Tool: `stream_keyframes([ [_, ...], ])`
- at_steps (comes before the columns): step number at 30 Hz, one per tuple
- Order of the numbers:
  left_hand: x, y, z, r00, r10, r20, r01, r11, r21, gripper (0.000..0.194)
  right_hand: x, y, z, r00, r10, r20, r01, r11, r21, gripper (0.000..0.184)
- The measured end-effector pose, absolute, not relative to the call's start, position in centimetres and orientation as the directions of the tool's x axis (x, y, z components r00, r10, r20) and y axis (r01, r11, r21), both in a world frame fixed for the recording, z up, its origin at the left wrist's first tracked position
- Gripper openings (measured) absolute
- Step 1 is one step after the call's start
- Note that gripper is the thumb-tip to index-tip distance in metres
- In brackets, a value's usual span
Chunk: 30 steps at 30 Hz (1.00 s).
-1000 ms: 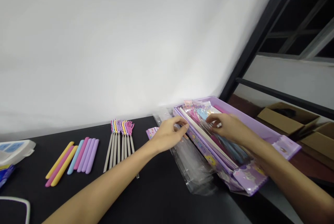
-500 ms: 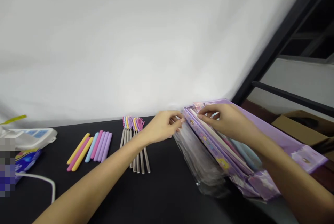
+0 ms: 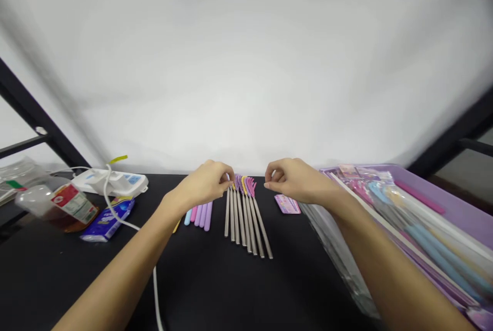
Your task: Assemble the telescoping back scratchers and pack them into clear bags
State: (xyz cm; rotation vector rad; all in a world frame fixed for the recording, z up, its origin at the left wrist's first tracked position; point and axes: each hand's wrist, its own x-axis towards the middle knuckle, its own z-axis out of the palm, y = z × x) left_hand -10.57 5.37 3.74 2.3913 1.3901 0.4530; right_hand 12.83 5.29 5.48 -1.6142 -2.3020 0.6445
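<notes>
A row of metal-stemmed utensils (image 3: pixel 243 220) lies on the black counter (image 3: pixel 69 274), stems toward the person, coloured heads grouped at the far end between the two hands. Left hand (image 3: pixel 204 184): grip half closed, fingertips (image 3: pixel 230 179) just beside the leftmost heads; contact cannot be confirmed, and no held item is visible. Right hand (image 3: pixel 296 179): grip partly open, curled and empty, fingers apart from the heads. Coloured handle sleeves (image 3: pixel 201 217) lie left of the row, partly behind the left wrist. A pink card (image 3: pixel 287 204) lies under the right hand. To the right are a clear plastic bundle (image 3: pixel 331 251) and a purple tray (image 3: pixel 431 182) of packaged items. Far left: a white cable (image 3: pixel 115 213), blue packet (image 3: pixel 108 219), labelled jar (image 3: pixel 57 205).
</notes>
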Motion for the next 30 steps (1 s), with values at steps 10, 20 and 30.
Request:
stream_keyframes([
  [10,-13.8,5.8,3.3,0.28,0.948,-0.15,0.95,-0.25,0.189,0.035,9.3,7.2,0.5,-0.274,0.911,-0.307,0.919,0.155,-0.362,0.018],
  [20,-16.5,6.2,2.7,-0.015,0.903,-0.429,0.999,0.029,0.027,0.053,9.5,8.2,-2.0,-0.249,0.897,-0.365,0.876,0.048,-0.48,0.024],
  [30,-17.8,7.7,1.6,0.041,0.876,-0.481,0.985,0.046,0.167,0.053,9.9,7.6,0.5,-0.225,0.948,-0.226,0.861,0.085,-0.501,0.016],
])
